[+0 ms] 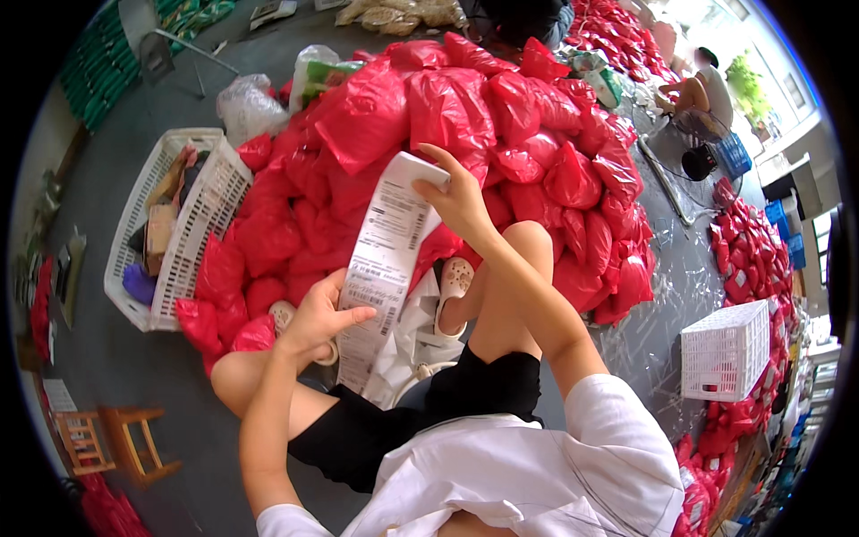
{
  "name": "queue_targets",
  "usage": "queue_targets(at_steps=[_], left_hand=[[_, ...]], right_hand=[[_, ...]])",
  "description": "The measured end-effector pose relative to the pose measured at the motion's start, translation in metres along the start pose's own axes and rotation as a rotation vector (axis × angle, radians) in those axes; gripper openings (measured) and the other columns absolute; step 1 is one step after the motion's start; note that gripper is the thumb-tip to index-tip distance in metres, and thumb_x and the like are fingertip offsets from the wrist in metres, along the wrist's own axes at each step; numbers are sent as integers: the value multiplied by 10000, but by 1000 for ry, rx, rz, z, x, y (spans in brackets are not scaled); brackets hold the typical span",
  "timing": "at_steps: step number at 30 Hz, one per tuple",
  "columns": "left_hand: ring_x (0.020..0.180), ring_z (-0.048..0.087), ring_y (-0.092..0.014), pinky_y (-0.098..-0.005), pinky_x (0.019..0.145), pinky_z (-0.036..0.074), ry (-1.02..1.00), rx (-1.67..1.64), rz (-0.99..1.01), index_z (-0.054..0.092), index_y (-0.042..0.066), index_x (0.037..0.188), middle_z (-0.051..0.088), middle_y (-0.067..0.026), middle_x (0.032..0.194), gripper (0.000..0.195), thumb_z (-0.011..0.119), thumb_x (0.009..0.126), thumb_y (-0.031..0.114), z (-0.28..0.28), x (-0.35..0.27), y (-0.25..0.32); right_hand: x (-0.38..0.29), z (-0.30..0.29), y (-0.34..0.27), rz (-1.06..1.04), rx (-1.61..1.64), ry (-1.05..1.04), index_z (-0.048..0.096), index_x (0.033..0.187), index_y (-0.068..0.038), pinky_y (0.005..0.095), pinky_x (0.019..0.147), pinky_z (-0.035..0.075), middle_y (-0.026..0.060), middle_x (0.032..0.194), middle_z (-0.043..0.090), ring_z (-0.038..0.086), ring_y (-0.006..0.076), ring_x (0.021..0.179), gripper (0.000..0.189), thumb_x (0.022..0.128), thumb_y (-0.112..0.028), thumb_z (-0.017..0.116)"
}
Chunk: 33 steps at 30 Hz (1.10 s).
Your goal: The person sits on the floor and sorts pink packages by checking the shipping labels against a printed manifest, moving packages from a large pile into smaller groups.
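A long strip of printed shipping labels (382,248) stretches between my hands, its lower end hanging between my knees. My left hand (322,315) pinches the strip near its middle, thumb on the printed face. At the top end, my right hand (453,194) grips the strip's curled edge between thumb and fingers. The labels bear writing and barcodes. Crumpled white paper (413,322) lies below the strip, between my feet. Right in front of my legs rises a big heap of filled red plastic bags (449,114).
At left stands a white plastic basket (201,208) with mixed items; wooden stools (137,443) are behind it. A fan (701,161) and a seated person (711,94) are at upper right. A white crate (725,349) stands by more red bags (748,248). Clear scraps litter the floor.
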<state>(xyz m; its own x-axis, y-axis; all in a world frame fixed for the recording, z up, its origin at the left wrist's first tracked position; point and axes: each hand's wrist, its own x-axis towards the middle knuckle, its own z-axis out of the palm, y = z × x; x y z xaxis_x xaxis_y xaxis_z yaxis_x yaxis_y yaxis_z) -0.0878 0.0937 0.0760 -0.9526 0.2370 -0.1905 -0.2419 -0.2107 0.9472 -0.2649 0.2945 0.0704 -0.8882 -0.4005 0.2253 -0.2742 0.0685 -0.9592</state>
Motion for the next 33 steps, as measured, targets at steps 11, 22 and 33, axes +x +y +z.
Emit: queue_targets(at_steps=[11,22,33], left_hand=[[922,575,-71,-235,811,472,25,143,77,580,12,1130,639,-22,1009,305,654,835,-5,-8,49,-17],[948,597,-123,-271,830,492,-167,291,-274,559,-19,1191,641,-61,1057,382,657,822,-3,-75,68,-18],[906,645,-155,-297,793,505,-217,574,-354,545,-5,1221,680,-132,1013,449,678,799,71,-80,70,-21]], right_hand=[[-34,15,-34,116,-163,-594,562,1213,-4,372,768,489,199,952,662,645,286,841,473,886,-341,605],[110,-157,-6,223,343,315,643,1051,-23,314,740,513,96,951,665,636,177,897,333,936,-316,532],[132,-85,68,-491,-1032,-214,371,1350,28,409,1105,270,213,1405,379,320,327,1340,576,924,-332,516]])
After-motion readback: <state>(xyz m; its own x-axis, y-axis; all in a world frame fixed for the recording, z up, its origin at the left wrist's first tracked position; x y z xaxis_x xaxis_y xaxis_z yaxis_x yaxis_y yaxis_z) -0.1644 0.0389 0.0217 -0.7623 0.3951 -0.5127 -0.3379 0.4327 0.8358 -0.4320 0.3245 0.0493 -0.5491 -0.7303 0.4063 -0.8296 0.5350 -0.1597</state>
